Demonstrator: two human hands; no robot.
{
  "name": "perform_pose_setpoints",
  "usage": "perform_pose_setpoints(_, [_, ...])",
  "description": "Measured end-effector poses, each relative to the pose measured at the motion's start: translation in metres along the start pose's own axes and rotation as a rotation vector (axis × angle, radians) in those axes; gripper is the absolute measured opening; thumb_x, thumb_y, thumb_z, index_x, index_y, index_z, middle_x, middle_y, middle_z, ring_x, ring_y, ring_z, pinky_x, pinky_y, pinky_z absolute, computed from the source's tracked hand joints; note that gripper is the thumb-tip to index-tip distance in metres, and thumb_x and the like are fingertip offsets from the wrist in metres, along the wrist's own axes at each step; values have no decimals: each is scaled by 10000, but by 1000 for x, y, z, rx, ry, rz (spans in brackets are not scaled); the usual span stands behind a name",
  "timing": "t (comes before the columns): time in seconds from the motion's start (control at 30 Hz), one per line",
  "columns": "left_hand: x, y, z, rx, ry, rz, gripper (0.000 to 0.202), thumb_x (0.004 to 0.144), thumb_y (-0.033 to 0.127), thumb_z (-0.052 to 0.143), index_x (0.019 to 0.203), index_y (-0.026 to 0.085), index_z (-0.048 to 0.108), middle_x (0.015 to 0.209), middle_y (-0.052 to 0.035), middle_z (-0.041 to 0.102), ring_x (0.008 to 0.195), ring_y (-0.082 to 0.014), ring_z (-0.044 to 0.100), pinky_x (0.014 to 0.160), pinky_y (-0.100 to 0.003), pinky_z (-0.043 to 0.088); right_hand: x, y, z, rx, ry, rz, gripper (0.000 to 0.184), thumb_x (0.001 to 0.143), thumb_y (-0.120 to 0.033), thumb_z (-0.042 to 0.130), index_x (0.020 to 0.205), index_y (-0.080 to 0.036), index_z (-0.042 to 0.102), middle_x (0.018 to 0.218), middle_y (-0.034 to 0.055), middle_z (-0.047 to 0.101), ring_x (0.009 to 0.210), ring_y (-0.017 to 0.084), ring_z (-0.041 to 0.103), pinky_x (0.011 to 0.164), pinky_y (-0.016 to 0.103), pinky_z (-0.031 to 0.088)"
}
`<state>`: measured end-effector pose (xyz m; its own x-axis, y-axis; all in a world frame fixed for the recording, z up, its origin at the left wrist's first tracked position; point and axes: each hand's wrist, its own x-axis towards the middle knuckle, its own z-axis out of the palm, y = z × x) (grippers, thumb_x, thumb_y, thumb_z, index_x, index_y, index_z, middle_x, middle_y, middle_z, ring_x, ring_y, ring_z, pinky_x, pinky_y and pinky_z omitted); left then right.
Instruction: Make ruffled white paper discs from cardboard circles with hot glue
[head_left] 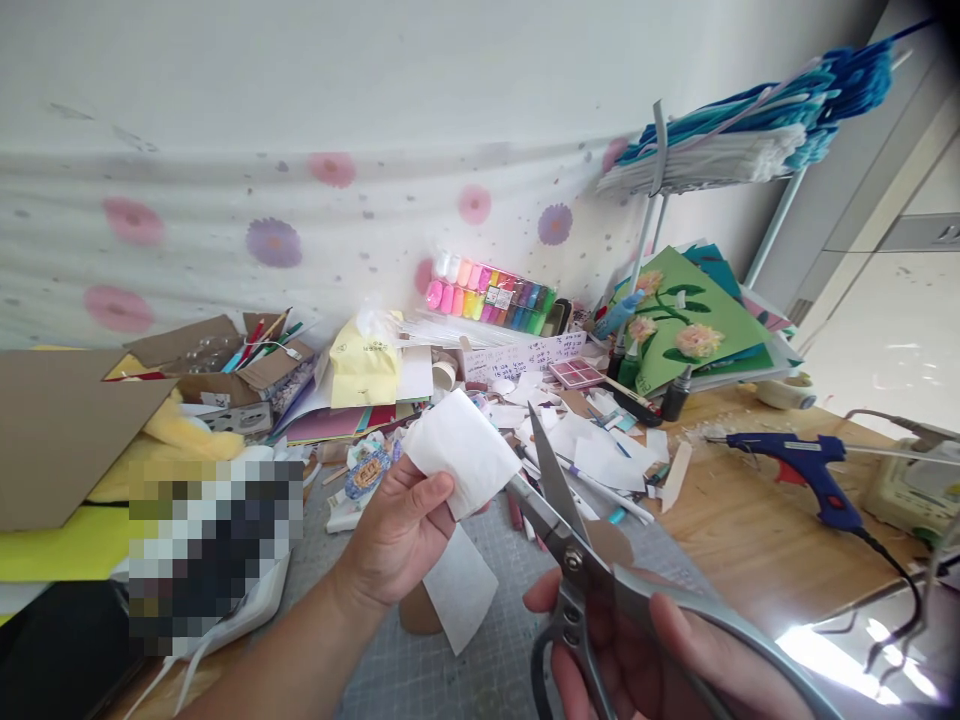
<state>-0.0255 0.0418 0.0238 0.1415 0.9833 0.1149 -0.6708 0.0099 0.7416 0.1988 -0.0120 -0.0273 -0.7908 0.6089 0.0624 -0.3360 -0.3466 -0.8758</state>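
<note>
My left hand (pixel 405 530) pinches a folded-looking piece of white paper (pixel 466 452) between thumb and fingers, above the grey cutting mat (pixel 360 650). In my right hand (pixel 637 650) is a pair of large metal scissors (pixel 574 560), handles gripped and blades spread apart. The lower blade's tip reaches the paper's right edge; whether it lies behind or just beside it, I cannot tell. Under my left hand another white paper piece (pixel 463 590) lies on the mat, partly over a brown cardboard piece (pixel 420 612). A second brown piece (pixel 609 542) shows behind the scissors.
Paper scraps (pixel 600 450) and craft bits crowd the back of the mat. A blue glue gun (pixel 810 465) with a cord lies on the wooden table (pixel 735 510) at right. Coloured clay packs (pixel 495 295) stand at the back. Cardboard (pixel 75 430) juts in from the left.
</note>
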Motion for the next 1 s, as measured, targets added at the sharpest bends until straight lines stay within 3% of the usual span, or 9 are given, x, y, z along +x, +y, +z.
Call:
perform_pose_setpoints(0.13, [-2, -3, -1, 86, -49, -22, 274, 685, 165, 762, 953, 202, 718, 935, -70, 762, 846, -228, 699, 682, -310, 582, 9, -2, 6, 190, 173, -82, 626, 693, -709, 539, 1129, -270, 628, 788, 73, 680, 640, 183, 635, 582, 264, 447])
perform_pose_setpoints(0.27, [-1, -7, -3, 111, -20, -5, 286, 718, 158, 731, 997, 213, 708, 998, -78, 749, 917, -237, 680, 710, -311, 561, 8, -6, 8, 188, 194, -60, 572, 787, -643, 507, 1165, -225, 609, 797, 67, 643, 633, 150, 606, 640, 276, 461])
perform_pose_setpoints(0.4, [1, -10, -4, 108, 26, -14, 398, 705, 141, 738, 1088, 231, 675, 961, -66, 757, 798, -201, 694, 638, -268, 550, 5, -1, 4, 200, 221, -62, 614, 671, -675, 605, 1138, -277, 624, 801, 51, 640, 635, 166, 594, 602, 282, 449])
perform_pose_setpoints(0.47, [1, -11, -4, 104, 43, -24, 400, 699, 139, 744, 1084, 222, 676, 947, -65, 759, 741, -181, 692, 621, -253, 545, 6, 3, 2, 177, 232, -76, 593, 632, -677, 629, 1104, -317, 630, 768, 30, 623, 561, 148, 548, 533, 272, 419])
perform_pose_setpoints(0.63, [2, -11, -5, 97, 50, -31, 256, 691, 140, 751, 938, 197, 717, 920, -51, 764, 709, -157, 685, 625, -235, 544, 7, -5, 2, -33, 247, -82, 530, 690, -682, 587, 1089, -334, 602, 627, -30, 505, 379, 70, 359, 402, 233, 316])
perform_pose_setpoints(0.77, [4, -10, -5, 127, 87, -22, 190, 689, 143, 752, 876, 167, 726, 896, -69, 768, 746, -169, 696, 679, -241, 541, 5, -21, 6, -222, 169, -61, 501, 796, -637, 524, 1136, -268, 543, 531, -65, 425, 354, 53, 347, 368, 171, 268])
perform_pose_setpoints(0.87, [4, -10, -5, 139, 97, -30, 218, 689, 149, 751, 904, 162, 722, 885, -80, 769, 794, -202, 705, 746, -288, 540, 2, -27, 10, -235, 229, 14, 556, 820, -627, 509, 1180, -203, 511, 551, -68, 416, 390, 43, 330, 421, 171, 312])
perform_pose_setpoints(1.0, [2, -10, -4, 120, 64, -38, 303, 687, 155, 756, 986, 183, 710, 880, -70, 770, 794, -213, 708, 760, -315, 543, 0, -25, 13, -199, 220, -9, 707, 640, -789, 542, 1133, -284, 580, 626, -36, 446, 455, 68, 307, 438, 196, 291])
